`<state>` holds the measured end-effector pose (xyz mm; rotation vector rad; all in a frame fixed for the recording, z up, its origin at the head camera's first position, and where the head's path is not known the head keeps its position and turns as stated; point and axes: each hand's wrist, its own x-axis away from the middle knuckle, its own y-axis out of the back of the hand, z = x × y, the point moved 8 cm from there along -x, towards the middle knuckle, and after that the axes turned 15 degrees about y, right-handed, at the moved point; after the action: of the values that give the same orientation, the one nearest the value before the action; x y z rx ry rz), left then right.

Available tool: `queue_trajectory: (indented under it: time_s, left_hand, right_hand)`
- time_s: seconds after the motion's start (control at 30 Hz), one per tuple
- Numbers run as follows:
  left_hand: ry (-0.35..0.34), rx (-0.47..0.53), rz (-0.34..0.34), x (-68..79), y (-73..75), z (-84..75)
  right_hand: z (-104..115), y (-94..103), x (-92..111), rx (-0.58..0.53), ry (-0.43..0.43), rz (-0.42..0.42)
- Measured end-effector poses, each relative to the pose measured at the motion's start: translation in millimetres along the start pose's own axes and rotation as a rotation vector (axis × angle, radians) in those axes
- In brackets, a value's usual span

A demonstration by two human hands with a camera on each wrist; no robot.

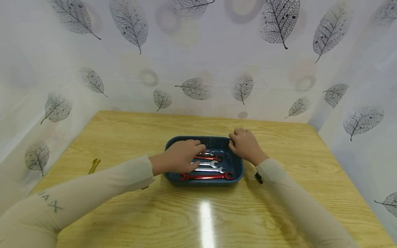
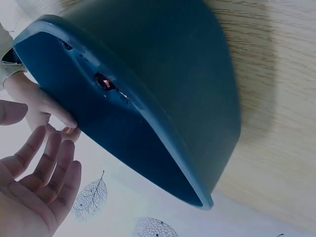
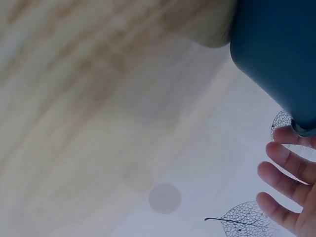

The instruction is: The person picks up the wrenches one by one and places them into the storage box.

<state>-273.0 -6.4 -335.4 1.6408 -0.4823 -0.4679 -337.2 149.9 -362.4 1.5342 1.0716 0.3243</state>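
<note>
A dark blue rectangular plastic bin (image 1: 203, 183) with rounded corners sits on the table. In it lie several combination wrenches side by side: a red wrench (image 1: 207, 177) nearest the front wall, silver wrenches (image 1: 214, 164) behind it, and another red wrench (image 1: 219, 158) farther back. My left hand (image 1: 183, 155) is over the bin's left part, fingers loosely bent and holding nothing, and it hides the wrenches' left ends. At the back right corner, my right hand (image 1: 246, 145) pinches the bin's rim (image 3: 302, 129), with the thumb inside and fingers outside.
A gold wrench (image 1: 94, 165) lies on the wooden table (image 1: 130, 132) to the left, its lower part hidden behind my left sleeve (image 1: 102, 184). Leaf-patterned cloth (image 1: 204, 51) hangs behind and along both sides. A light reflection crosses the table in front of the bin.
</note>
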Motion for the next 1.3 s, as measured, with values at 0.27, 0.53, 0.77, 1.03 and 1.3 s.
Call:
queue_trajectory:
  time_s: [0.27,0.53,0.77,1.03,1.3]
  left_hand:
    - [0.021,0.006,-0.036,6.4,2.7,8.9]
    - [0.029,0.035,-0.151,19.5,17.2,22.7]
    - [0.077,0.046,-0.224,34.6,28.8,41.9]
    - [0.14,0.05,-0.342,54.9,46.4,74.8]
    - [0.238,0.018,-0.433,81.6,59.9,111.4]
  right_hand:
    - [0,3.9,-2,0.054,0.072,0.032]
    - [1,4.3,2,0.078,0.127,0.059]
    - [0,-1.8,5,0.056,0.115,0.078]
    - [1,-0.2,4,0.044,0.112,0.055]
    - [2,-1.0,4,0.02,0.096,0.064]
